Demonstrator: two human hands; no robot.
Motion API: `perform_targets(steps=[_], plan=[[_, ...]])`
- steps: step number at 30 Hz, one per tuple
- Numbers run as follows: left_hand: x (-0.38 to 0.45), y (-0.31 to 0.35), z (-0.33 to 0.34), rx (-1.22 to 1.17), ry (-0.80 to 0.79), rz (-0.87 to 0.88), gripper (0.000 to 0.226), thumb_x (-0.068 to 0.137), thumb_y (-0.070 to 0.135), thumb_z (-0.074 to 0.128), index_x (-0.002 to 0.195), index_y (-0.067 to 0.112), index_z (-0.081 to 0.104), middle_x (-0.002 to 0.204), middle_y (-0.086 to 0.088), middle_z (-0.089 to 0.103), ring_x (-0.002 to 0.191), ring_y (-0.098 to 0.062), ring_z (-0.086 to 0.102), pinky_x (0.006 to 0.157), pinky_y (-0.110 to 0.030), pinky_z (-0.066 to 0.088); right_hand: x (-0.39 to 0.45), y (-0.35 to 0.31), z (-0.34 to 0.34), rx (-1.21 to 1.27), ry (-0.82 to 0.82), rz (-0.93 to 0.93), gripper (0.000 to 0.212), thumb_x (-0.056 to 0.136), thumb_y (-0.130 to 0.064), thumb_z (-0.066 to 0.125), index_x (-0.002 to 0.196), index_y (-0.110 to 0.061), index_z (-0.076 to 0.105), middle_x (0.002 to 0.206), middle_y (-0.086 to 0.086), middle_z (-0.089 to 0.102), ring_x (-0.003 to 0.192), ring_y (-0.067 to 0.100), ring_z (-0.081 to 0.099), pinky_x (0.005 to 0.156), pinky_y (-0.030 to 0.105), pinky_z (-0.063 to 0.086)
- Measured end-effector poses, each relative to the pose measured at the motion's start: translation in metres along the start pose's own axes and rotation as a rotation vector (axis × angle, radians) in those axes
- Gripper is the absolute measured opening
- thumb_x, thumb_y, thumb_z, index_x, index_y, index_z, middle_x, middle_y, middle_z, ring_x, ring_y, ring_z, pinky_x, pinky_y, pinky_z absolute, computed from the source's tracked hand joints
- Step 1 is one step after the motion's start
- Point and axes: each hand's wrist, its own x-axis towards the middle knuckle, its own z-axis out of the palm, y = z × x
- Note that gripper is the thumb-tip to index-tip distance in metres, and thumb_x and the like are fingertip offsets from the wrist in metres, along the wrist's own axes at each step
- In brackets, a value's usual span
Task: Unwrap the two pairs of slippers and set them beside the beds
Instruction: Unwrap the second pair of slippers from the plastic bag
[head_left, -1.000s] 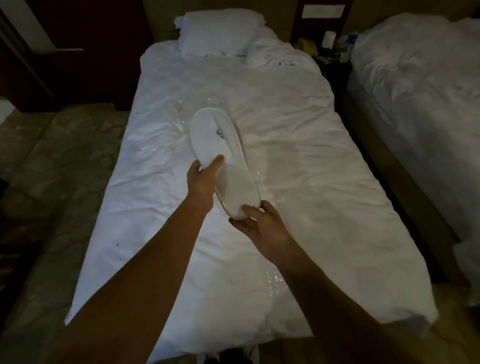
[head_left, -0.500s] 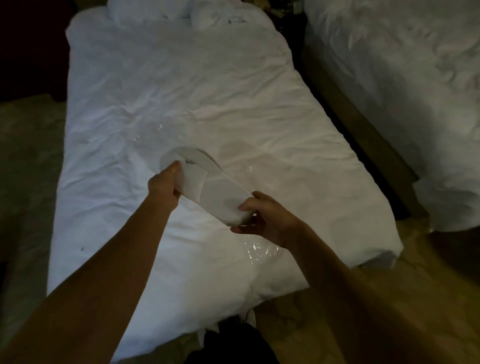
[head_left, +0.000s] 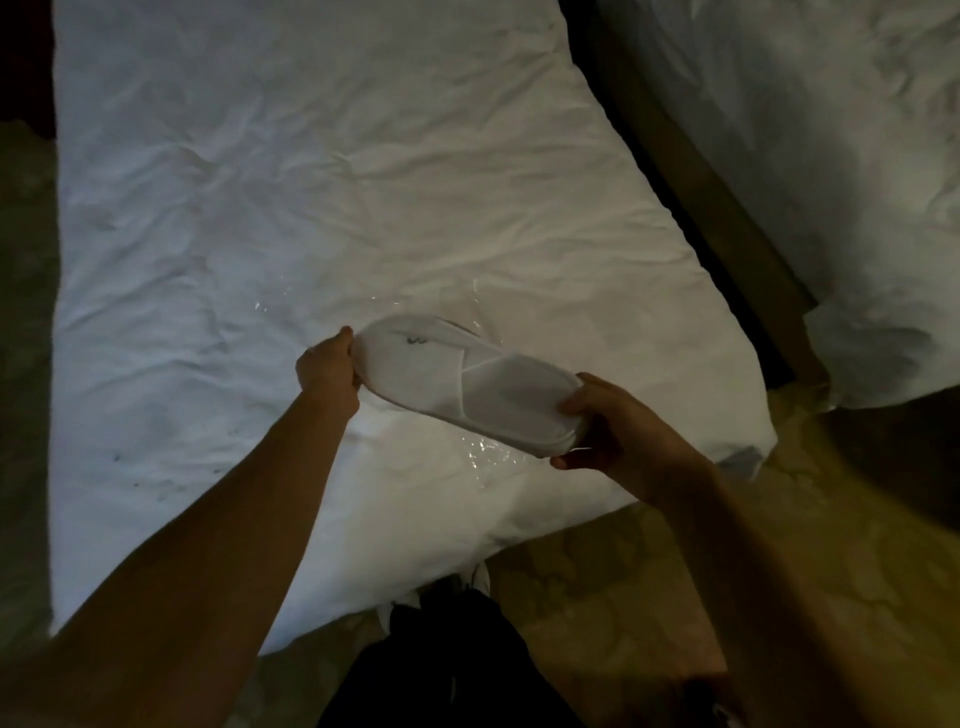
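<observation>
Head view: left hand and right hand each grip closed on dim white slippers, pair count unclear.

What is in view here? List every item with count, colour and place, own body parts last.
slippers: looks like one stacked pair, white, held over the near bed; exact count unclear
plastic wrap: clear, shiny, on the sheet under the slippers; count unclear
near bed: one, white sheet, centre and left
second bed: one, white, right
floor: mottled beige, around the beds
left hand: one, grips the slippers' toe end
right hand: one, grips the heel end
</observation>
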Motion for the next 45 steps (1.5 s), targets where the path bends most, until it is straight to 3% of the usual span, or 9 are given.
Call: perform_targets(steps=[3, 9, 12, 16, 20, 29, 37, 40, 45], plan=[[0.003, -0.015, -0.004, 0.054, 0.028, 0.004, 0.019, 0.095, 0.014, 0.056, 0.077, 0.014, 0.061, 0.09, -0.005, 0.061, 0.065, -0.011, 0.061, 0.054, -0.019, 0.047, -0.008, -0.002, -0.011, -0.058, 0.005, -0.006, 0.025, 0.082, -0.013, 0.058, 0.106, -0.007, 0.059, 0.098, 0.011, 0.059, 0.079, 0.023, 0.063, 0.057, 0.028, 0.055], [0.005, -0.036, -0.006, -0.119, -0.001, -0.076, 0.032, 0.094, 0.004, 0.051, 0.125, 0.001, 0.06, 0.112, -0.014, 0.067, 0.09, -0.021, 0.069, 0.054, -0.023, 0.056, -0.038, 0.013, -0.042, -0.036, 0.029, -0.002, 0.031, 0.075, -0.017, 0.059, 0.104, -0.009, 0.062, 0.104, 0.012, 0.057, 0.086, 0.025, 0.059, 0.054, 0.026, 0.054], [0.01, -0.046, -0.006, -0.233, -0.061, -0.12, 0.041, 0.1, 0.004, 0.036, 0.14, -0.001, 0.044, 0.139, -0.019, 0.054, 0.124, -0.032, 0.057, 0.087, -0.031, 0.054, -0.054, 0.027, -0.061, 0.034, 0.032, 0.0, 0.036, 0.071, -0.02, 0.057, 0.105, -0.017, 0.07, 0.103, 0.009, 0.065, 0.081, 0.023, 0.064, 0.054, 0.028, 0.055], [0.013, -0.066, -0.009, -0.282, -0.125, -0.093, 0.028, 0.1, 0.019, 0.035, 0.111, 0.013, 0.059, 0.104, -0.009, 0.065, 0.083, -0.021, 0.064, 0.081, -0.03, 0.05, -0.062, 0.041, -0.078, 0.094, 0.008, -0.023, 0.047, 0.073, -0.019, 0.055, 0.119, -0.012, 0.065, 0.112, 0.018, 0.061, 0.08, 0.026, 0.063, 0.054, 0.03, 0.056], [0.01, -0.087, -0.013, -0.177, -0.257, -0.082, 0.032, 0.095, 0.019, 0.048, 0.083, 0.023, 0.077, 0.084, -0.002, 0.077, 0.082, -0.02, 0.07, 0.076, -0.028, 0.053, -0.054, 0.047, -0.077, 0.181, 0.019, 0.007, 0.052, 0.073, -0.019, 0.056, 0.124, -0.012, 0.062, 0.11, 0.017, 0.059, 0.079, 0.024, 0.061, 0.054, 0.028, 0.054], [0.006, -0.122, -0.016, 0.184, -0.323, -0.075, 0.017, 0.092, 0.01, 0.062, 0.101, 0.024, 0.065, 0.095, -0.005, 0.071, 0.082, -0.019, 0.069, 0.07, -0.024, 0.05, -0.034, 0.065, -0.061, 0.414, 0.044, -0.011, 0.046, 0.075, -0.011, 0.055, 0.121, -0.013, 0.062, 0.099, 0.011, 0.065, 0.069, 0.022, 0.065, 0.052, 0.029, 0.054], [0.011, -0.139, -0.011, 0.341, -0.284, -0.128, 0.019, 0.089, 0.006, 0.065, 0.105, 0.012, 0.057, 0.081, -0.012, 0.066, 0.042, -0.008, 0.066, 0.048, -0.018, 0.05, -0.03, 0.079, -0.055, 0.51, 0.059, -0.037, 0.047, 0.067, -0.012, 0.065, 0.113, -0.016, 0.07, 0.097, 0.01, 0.07, 0.074, 0.023, 0.068, 0.055, 0.03, 0.056], [0.015, -0.138, -0.012, 0.273, -0.204, -0.134, 0.012, 0.092, 0.005, 0.061, 0.09, 0.016, 0.057, 0.081, -0.013, 0.065, 0.048, -0.013, 0.067, 0.045, -0.018, 0.05, -0.03, 0.085, -0.051, 0.523, 0.089, -0.04, 0.042, 0.073, -0.011, 0.062, 0.113, -0.016, 0.07, 0.097, 0.009, 0.07, 0.075, 0.022, 0.068, 0.057, 0.03, 0.056], [0.024, -0.133, -0.013, 0.171, -0.199, -0.132, 0.024, 0.091, -0.001, 0.06, 0.109, 0.013, 0.055, 0.086, -0.011, 0.065, 0.063, -0.02, 0.065, 0.042, -0.015, 0.051, -0.028, 0.089, -0.045, 0.557, 0.131, -0.089, 0.038, 0.071, -0.012, 0.063, 0.109, -0.015, 0.07, 0.096, 0.008, 0.071, 0.076, 0.023, 0.069, 0.056, 0.031, 0.056]])
